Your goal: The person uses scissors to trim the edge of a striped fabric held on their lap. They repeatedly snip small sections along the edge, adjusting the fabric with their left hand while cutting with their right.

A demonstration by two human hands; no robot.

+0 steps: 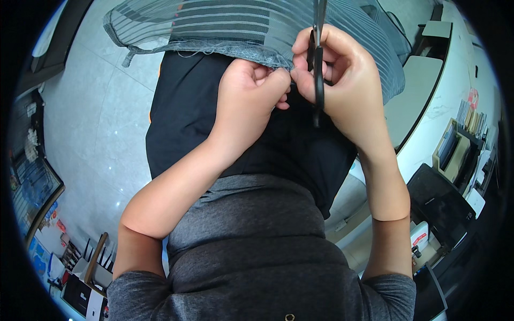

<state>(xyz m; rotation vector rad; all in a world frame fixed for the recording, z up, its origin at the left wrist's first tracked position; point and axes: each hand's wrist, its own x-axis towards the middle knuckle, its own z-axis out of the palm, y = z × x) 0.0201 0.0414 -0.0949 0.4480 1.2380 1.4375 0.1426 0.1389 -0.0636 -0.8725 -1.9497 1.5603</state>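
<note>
A grey sheer striped fabric (pixel 225 26) hangs over my knees, its gathered edge (pixel 245 50) frayed with loose threads. My left hand (pixel 253 84) pinches that edge near its right end. Close beside it, my right hand (pixel 341 68) has scissors (pixel 319 80) with black handles hooked on its fingers, the metal blades pointing away from me. The thumb and a fingertip of my right hand meet at the fabric's edge; whether they grip a thread is too small to tell.
Black trousers (pixel 188 112) cover my lap below the fabric. To the right runs a white marbled counter (pixel 445 96) with a file holder (pixel 453 152) and a black printer-like device (pixel 439 206). Grey floor tiles (pixel 96 100) lie at the left, and a framed picture (pixel 40 192) stands beyond.
</note>
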